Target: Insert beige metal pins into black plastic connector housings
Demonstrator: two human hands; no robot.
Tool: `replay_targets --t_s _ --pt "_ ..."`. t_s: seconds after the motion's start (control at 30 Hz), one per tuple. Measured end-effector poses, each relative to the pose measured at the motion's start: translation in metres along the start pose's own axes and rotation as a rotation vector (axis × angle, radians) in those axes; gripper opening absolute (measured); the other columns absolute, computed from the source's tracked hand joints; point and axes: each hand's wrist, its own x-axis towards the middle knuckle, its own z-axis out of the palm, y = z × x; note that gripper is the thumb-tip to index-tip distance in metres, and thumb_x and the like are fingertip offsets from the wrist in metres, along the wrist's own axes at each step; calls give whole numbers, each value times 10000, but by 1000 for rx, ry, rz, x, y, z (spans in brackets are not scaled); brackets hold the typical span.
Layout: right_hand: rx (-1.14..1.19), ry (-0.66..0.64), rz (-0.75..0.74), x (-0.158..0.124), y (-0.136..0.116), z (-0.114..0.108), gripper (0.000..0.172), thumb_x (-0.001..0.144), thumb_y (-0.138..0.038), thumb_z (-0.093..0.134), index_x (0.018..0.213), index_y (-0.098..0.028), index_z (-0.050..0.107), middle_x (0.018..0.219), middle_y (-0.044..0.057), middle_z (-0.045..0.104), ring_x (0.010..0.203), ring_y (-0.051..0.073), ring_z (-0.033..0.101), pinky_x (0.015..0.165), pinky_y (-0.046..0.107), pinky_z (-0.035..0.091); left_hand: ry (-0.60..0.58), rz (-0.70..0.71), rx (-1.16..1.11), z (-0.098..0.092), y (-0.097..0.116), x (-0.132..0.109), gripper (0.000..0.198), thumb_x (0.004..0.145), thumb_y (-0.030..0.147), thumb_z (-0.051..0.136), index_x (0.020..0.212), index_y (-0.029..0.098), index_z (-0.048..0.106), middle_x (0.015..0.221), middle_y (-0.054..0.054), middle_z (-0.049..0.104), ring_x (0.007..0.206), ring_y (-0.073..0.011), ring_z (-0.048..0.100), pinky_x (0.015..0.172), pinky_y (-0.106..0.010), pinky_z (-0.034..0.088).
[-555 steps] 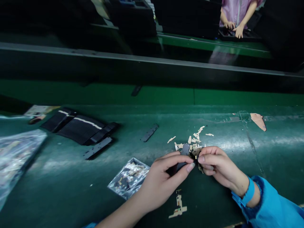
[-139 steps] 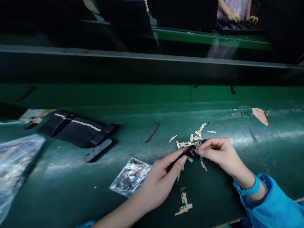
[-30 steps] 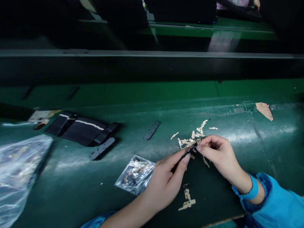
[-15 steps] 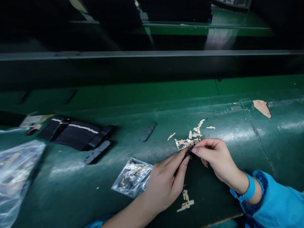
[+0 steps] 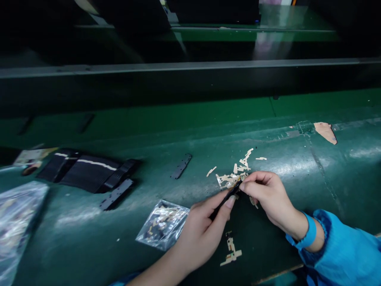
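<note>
My left hand (image 5: pixel 202 230) is closed around a slim black plate-like part (image 5: pixel 226 200), held tilted with its far end up and to the right. My right hand (image 5: pixel 266 194) pinches thumb and forefinger at that far end; anything between the fingertips is too small to make out. Just beyond the fingertips lies a scattered heap of small cream-coloured flat pieces (image 5: pixel 228 180). Below the hands a thin branching piece like a flex circuit (image 5: pixel 231 250) lies on the green table. A clear plastic bag (image 5: pixel 162 224) of similar small pieces sits beside my left hand, partly behind it.
A flat black plate with small holes (image 5: pixel 181 166) lies left of the heap. Farther left, another such plate (image 5: pixel 116 194) rests by a stack of black parts (image 5: pixel 89 172). A large clear bag (image 5: pixel 20 222) is at the left edge. A brown scrap (image 5: pixel 326 132) lies at right.
My left fingers have shifted on the black part, so more of it shows between thumb and forefinger. My right hand still pinches at its end. The view has moved slightly.
</note>
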Motion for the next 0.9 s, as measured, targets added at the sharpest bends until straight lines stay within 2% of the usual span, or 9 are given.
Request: replay_targets --t_s 0.07,0.13,0.23,0.33,0.4,0.47,0.57,0.7,0.9 --pt "-10 -18 10 0 -1 -1 101 634 -260 796 589 -197 732 487 -61 561 446 74 396 450 236 295 -8 -51 -43 -1 1 0 278 1035 308 546 878 188 742 578 35 535 497 -136 529 487 -220 450" --pt "-47 -60 37 1 -1 -3 103 641 -282 809 624 -190 764 534 -41 607 459 74 423 441 226 313 2 -48 -38 -2 1 0 255 1033 306 552 961 181 763 586 36 542 503 -137 537 497 -218 466" --pt "-118 -133 98 1 -2 -6 171 672 -347 809 714 -181 815 627 1 677 509 98 512 422 205 363 27 41 40 -4 -1 2 249 1027 262 564 1129 188 779 605 30 617 506 -144 576 567 -232 537" --pt "-151 -168 141 2 -3 -9 212 690 -379 801 734 -173 817 654 21 696 555 118 571 413 186 404 59 188 156 -5 -6 4 276 1029 224 563 1216 182 762 850 -45 791 679 -187 732 720 -269 616" --pt "-155 -178 150 3 -3 -11 205 690 -375 801 698 -170 795 642 22 695 548 113 571 410 176 415 76 304 242 -7 -11 4 297 1030 192 564 1275 151 726 1060 -108 822 866 -221 797 814 -281 631" --pt "-154 -194 154 4 -4 -12 198 685 -365 810 669 -170 778 632 21 696 534 107 564 401 169 413 78 400 322 -7 -14 3 316 1030 158 560 1315 122 690 1135 -142 817 956 -230 809 864 -276 631" --pt "-147 -216 155 5 -4 -13 179 671 -343 832 661 -172 779 621 15 695 517 98 547 392 165 408 77 465 415 -8 -17 2 323 1035 136 537 1333 112 661 1147 -152 814 954 -229 814 865 -280 639" --pt "-139 -224 149 7 -4 -14 201 666 -354 860 643 -172 775 600 6 688 488 85 516 393 167 397 75 482 477 -7 -15 4 327 1049 153 506 1346 122 639 1114 -142 819 907 -236 818 804 -304 656" --pt "-132 -239 139 8 -4 -15 293 622 -414 937 675 -167 790 595 16 693 528 111 562 398 183 375 60 445 415 -8 -12 2 309 1061 163 499 1330 154 649 1105 -123 821 929 -229 820 814 -294 653"
